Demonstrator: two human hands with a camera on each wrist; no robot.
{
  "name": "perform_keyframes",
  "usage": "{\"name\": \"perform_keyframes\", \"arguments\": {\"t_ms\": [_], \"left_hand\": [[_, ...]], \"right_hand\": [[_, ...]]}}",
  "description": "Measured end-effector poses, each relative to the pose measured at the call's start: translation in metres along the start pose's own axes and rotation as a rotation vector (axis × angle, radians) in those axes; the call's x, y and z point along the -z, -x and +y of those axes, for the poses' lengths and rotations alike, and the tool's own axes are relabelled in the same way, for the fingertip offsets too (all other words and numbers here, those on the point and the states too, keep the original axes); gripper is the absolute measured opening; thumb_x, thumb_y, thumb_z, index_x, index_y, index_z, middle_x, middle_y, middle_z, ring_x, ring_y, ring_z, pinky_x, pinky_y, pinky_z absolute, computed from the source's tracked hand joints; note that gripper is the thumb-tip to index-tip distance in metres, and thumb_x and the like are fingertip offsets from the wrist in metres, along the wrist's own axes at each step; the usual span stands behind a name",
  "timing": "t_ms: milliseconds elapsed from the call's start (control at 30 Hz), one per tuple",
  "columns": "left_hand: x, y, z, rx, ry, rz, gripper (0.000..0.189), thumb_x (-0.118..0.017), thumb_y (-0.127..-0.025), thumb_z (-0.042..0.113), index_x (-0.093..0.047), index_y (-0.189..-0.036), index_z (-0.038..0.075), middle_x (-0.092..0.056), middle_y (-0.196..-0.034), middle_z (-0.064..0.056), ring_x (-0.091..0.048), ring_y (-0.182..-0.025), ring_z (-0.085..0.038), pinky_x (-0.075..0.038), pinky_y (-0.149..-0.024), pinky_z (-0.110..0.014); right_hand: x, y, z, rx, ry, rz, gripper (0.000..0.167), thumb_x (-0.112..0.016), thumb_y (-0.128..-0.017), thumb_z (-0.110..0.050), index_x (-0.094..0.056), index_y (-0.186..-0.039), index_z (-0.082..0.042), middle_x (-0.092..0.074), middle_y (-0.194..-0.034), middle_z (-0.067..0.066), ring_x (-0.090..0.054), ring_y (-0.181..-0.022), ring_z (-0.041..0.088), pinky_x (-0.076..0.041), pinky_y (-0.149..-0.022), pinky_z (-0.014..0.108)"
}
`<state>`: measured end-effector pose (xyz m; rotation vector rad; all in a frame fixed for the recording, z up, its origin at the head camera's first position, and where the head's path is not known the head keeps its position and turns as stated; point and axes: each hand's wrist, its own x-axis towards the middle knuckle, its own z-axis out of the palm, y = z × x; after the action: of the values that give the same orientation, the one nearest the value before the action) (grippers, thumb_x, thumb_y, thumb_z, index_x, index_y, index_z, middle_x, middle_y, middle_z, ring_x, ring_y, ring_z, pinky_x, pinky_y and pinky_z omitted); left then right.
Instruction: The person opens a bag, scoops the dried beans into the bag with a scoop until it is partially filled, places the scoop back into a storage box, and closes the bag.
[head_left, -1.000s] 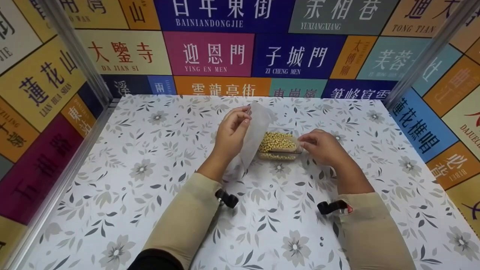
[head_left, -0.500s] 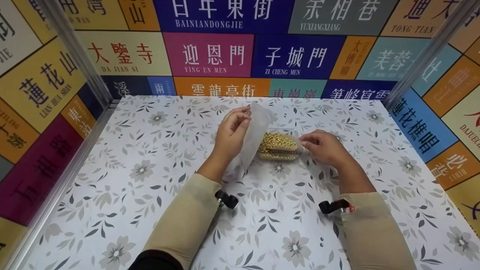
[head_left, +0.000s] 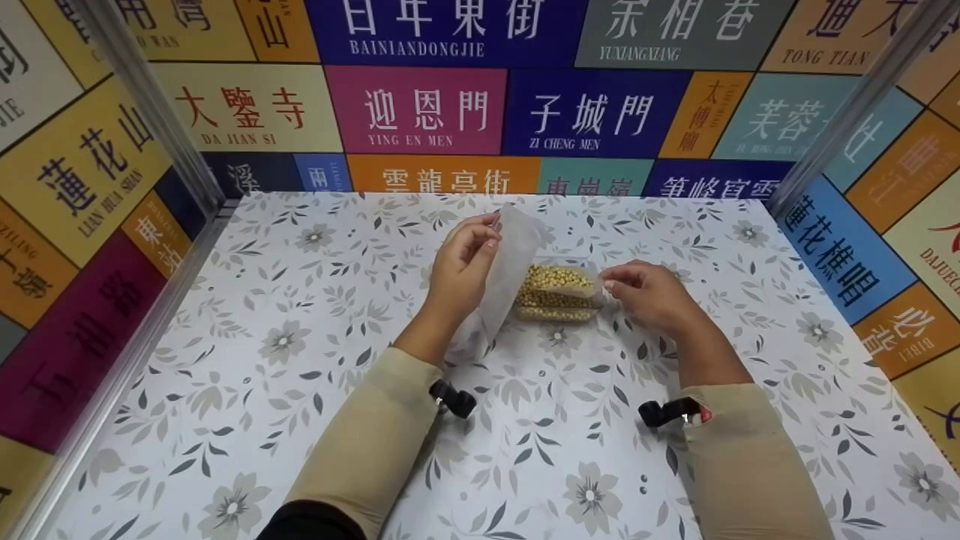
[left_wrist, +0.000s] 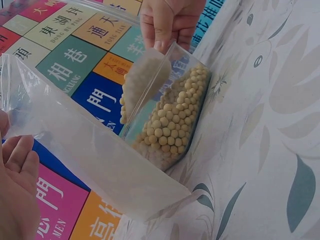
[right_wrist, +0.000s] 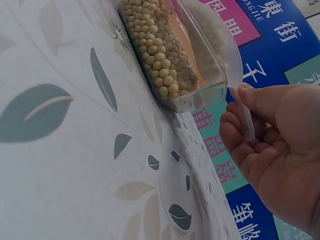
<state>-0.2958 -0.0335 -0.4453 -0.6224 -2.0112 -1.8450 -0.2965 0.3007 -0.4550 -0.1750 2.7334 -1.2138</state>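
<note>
Plastic bag (left_wrist: 95, 150) is pinched in left hand (head_left: 463, 262); right hand (head_left: 649, 295) pinches scoop handle (right_wrist: 248, 124), plain only from right wrist.

The white bench (head_left: 300, 420) bears a grey print of flowers and leaves all over; directly on it, toward the far edge, stands a clear box (right_wrist: 200, 100) holding round yellow beans (left_wrist: 167, 127).
</note>
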Motion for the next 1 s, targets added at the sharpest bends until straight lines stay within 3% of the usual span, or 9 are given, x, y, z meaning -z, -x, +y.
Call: {"name": "perform_keyframes", "arguments": {"t_ms": [300, 433, 600, 1000], "left_hand": [[-0.001, 0.000, 0.001, 0.018, 0.023, 0.007, 0.016, -0.055, -0.110, 0.012, -0.066, -0.114, 0.001, -0.060, -0.150, -0.012, -0.062, -0.142, -0.023, -0.054, -0.117, -0.033], [-0.001, 0.001, 0.001, 0.014, 0.028, 0.012, 0.015, -0.055, -0.109, 0.010, -0.066, -0.114, 0.001, -0.059, -0.149, -0.013, -0.061, -0.143, -0.023, -0.054, -0.118, -0.032], [-0.001, 0.000, 0.001, 0.017, 0.014, 0.020, 0.015, -0.055, -0.109, 0.011, -0.066, -0.114, 0.001, -0.060, -0.149, -0.013, -0.059, -0.145, -0.023, -0.053, -0.118, -0.031], [0.002, -0.001, 0.001, 0.020, 0.005, 0.034, 0.014, -0.055, -0.109, 0.009, -0.067, -0.112, 0.001, -0.060, -0.150, -0.011, -0.059, -0.145, -0.022, -0.052, -0.119, -0.034]], "right_hand": [[-0.001, -0.001, 0.001, 0.004, -0.079, 0.003, 0.036, -0.064, -0.108, -0.039, -0.072, -0.135, -0.016, -0.069, -0.124, 0.012, -0.063, -0.109, 0.023, -0.058, -0.084, 0.027], [0.001, 0.000, -0.001, -0.021, -0.133, -0.009, 0.037, -0.066, -0.107, -0.040, -0.071, -0.136, -0.018, -0.070, -0.133, 0.012, -0.065, -0.119, 0.025, -0.060, -0.094, 0.033], [0.004, 0.001, -0.006, -0.022, -0.142, -0.002, 0.038, -0.063, -0.108, -0.040, -0.069, -0.139, -0.017, -0.068, -0.142, 0.010, -0.062, -0.128, 0.023, -0.055, -0.109, 0.040], [0.008, 0.007, -0.015, 0.035, -0.161, 0.010, 0.044, -0.058, -0.111, -0.039, -0.065, -0.143, -0.011, -0.066, -0.144, 0.013, -0.061, -0.130, 0.024, -0.051, -0.115, 0.053]]}}
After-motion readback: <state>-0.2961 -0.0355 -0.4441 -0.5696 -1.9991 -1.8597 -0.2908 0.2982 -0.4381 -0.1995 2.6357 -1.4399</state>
